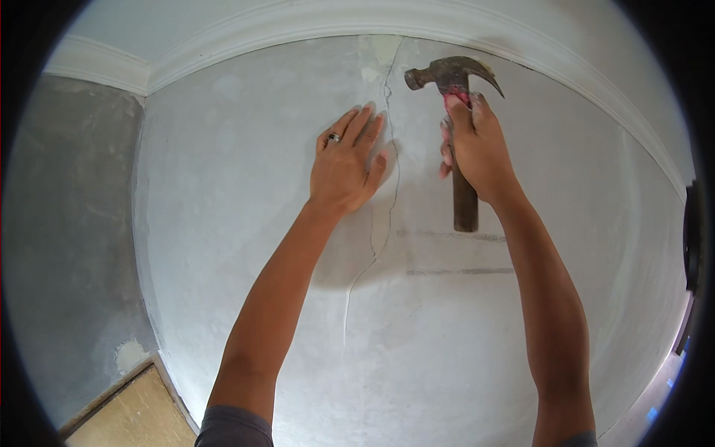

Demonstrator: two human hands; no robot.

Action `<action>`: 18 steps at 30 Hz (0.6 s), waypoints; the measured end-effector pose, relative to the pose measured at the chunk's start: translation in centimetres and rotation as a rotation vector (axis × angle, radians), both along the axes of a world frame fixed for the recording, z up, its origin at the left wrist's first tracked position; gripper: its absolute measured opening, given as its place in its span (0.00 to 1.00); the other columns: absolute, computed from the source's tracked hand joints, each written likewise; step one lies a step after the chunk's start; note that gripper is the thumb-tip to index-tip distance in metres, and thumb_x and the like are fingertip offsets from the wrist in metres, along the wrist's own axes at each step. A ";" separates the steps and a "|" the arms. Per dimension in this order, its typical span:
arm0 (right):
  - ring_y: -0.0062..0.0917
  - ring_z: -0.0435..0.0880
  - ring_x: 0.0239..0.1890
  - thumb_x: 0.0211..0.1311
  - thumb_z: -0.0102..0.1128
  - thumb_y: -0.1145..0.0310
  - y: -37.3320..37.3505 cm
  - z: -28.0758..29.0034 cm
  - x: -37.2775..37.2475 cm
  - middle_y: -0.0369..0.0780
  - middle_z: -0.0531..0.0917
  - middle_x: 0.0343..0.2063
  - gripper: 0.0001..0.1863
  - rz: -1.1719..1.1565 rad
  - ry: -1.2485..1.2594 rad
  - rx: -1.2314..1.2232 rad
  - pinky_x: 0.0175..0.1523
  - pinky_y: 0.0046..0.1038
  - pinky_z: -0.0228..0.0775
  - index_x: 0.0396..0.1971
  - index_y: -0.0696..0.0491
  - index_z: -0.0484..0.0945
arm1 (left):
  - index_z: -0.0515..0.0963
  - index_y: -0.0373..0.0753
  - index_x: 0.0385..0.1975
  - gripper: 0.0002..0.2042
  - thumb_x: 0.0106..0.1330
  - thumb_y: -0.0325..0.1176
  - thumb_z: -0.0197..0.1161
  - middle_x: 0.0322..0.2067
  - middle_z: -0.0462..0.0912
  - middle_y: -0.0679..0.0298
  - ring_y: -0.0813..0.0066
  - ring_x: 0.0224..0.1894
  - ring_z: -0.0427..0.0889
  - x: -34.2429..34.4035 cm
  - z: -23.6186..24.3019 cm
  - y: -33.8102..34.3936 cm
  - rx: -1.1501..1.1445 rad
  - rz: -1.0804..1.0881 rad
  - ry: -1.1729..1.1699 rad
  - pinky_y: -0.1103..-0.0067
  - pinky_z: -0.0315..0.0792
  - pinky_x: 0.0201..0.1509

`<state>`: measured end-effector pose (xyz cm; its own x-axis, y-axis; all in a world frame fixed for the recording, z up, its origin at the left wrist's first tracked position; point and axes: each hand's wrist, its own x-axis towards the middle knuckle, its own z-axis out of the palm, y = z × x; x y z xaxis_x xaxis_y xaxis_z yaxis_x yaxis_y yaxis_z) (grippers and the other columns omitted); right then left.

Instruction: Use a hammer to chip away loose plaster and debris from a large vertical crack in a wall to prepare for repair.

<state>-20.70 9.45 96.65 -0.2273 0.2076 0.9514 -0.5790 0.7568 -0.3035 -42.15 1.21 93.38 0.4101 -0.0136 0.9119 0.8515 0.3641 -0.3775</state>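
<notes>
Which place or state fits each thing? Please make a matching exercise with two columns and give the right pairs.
1. left hand
2. right hand
3. crack
4. moulding

a. runs down the wall
b. grips the hammer
c. lies flat on the wall
d. sits along the top of the wall

Pairs: 1-c, 2-b, 3-a, 4-d

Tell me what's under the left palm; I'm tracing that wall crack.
The left hand lies flat on the plaster wall, just beside the crack. Whatever plaster sits beneath the palm is covered.
</notes>
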 end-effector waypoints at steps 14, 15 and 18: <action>0.21 0.73 0.17 0.79 0.46 0.61 -1.9 2.0 -3.4 0.37 0.73 0.25 0.12 -0.009 0.070 -0.058 0.19 0.30 0.69 0.44 0.56 0.68 | 0.72 0.36 0.68 0.29 0.68 0.39 0.53 0.72 0.68 0.56 0.59 0.75 0.64 2.5 -0.5 -2.2 -0.020 -0.062 0.001 0.61 0.57 0.75; 0.21 0.73 0.17 0.79 0.46 0.61 -2.0 1.9 -3.3 0.37 0.73 0.25 0.12 0.013 0.029 -0.046 0.19 0.30 0.69 0.44 0.56 0.68 | 0.72 0.35 0.68 0.28 0.67 0.39 0.53 0.72 0.68 0.56 0.59 0.75 0.64 2.6 -0.5 -2.3 -0.012 -0.071 0.009 0.61 0.57 0.74; 0.21 0.73 0.17 0.79 0.46 0.61 -2.2 1.5 -3.2 0.36 0.73 0.25 0.12 -0.083 0.071 -0.040 0.19 0.30 0.69 0.44 0.56 0.68 | 0.73 0.34 0.67 0.28 0.67 0.39 0.53 0.71 0.69 0.55 0.59 0.75 0.64 3.1 -0.9 -2.5 -0.009 -0.088 0.003 0.61 0.57 0.74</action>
